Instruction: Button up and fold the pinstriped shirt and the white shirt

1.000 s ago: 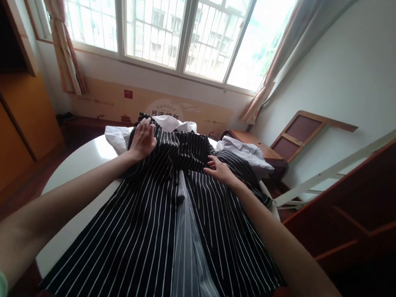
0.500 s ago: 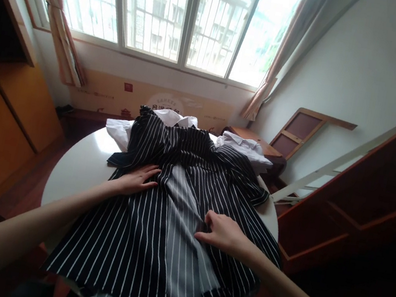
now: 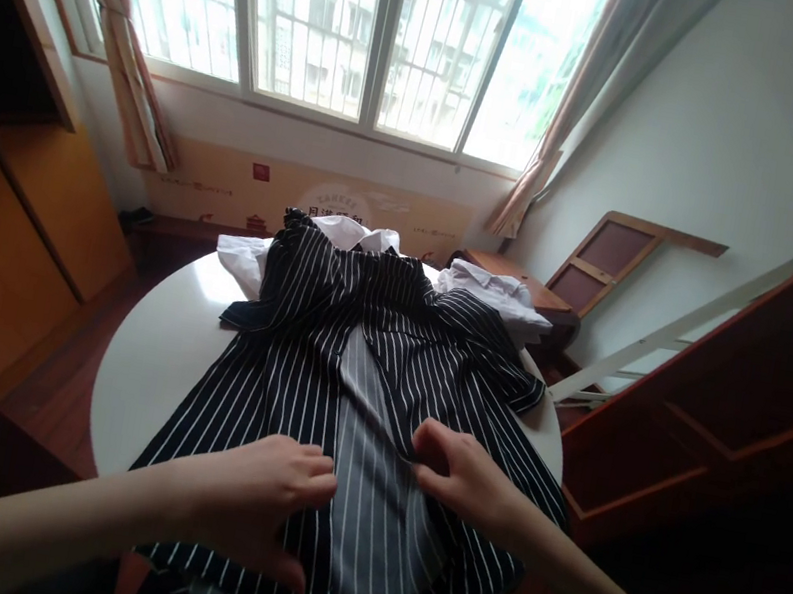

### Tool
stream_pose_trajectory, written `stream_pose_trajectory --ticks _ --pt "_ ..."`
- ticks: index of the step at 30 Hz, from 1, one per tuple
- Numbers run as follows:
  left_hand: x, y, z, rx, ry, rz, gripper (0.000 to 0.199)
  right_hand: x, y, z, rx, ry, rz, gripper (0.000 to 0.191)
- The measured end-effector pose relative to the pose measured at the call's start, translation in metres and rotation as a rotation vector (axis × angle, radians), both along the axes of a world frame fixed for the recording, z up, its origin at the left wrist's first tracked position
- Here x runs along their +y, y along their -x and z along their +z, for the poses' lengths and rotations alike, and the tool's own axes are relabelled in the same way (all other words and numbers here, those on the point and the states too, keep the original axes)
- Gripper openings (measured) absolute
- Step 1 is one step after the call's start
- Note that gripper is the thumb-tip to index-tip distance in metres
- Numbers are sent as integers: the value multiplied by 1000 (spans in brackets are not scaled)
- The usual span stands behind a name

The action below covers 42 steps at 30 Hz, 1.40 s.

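1. Striped garment [image 3: 354, 371] lay spread across the round white table [image 3: 148, 367], hem hanging off the near edge — flattened for handling.
2. Left hand [image 3: 263, 503] pressed flat on the hem, fingers spread; right hand [image 3: 465, 476] pinched a fold beside the grey panel.
3. White collar [image 3: 347, 231] at the garment's far end — partly hidden.

Both forearms bare; left grip [image 3: 260, 502] and right grip [image 3: 465, 476] ungloved, ringless.

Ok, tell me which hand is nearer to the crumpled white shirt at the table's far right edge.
Right. The right hand lies on the striped dress below the crumpled white shirt; the left hand sits lower and further left.
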<state>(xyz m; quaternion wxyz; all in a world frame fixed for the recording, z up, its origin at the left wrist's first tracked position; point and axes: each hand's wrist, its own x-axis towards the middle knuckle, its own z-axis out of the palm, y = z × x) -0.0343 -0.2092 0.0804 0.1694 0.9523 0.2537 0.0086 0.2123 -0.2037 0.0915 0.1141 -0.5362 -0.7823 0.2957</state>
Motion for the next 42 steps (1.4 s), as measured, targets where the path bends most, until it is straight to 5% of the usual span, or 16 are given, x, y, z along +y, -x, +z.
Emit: stream_pose_trajectory --ticks 8,13,17,24,26,29,31,33,37,42 --pt "-27 -6 -8 40 -47 16 30 -44 30 -29 -110 -98 162 16" --pt "-31 -11 -18 21 -117 -3 19 -56 28 -31 -127 -119 194 16" --pt "-30 -11 -16 -145 -107 23 18 -56 23 -16 -38 -175 146 17" --pt "-33 -6 9 -542 -19 96 17 -57 16 28 165 -400 53 5" --pt "-33 -6 15 -477 61 -10 17 -61 18 34 181 -353 126 5" --pt "-25 -5 22 -273 265 -183 12 -61 20 38 136 -68 398 17" --pt "-10 -3 24 -244 377 -158 17 -52 19 40 103 97 536 25" --pt "18 0 23 -317 429 -20 25 -30 16 40 112 116 518 26" --pt "100 -3 9 -449 275 311 27 47 16 30 214 -77 270 24" --pt "196 -29 -32 -429 -25 681 16 153 42 -5 267 -168 -125 14"
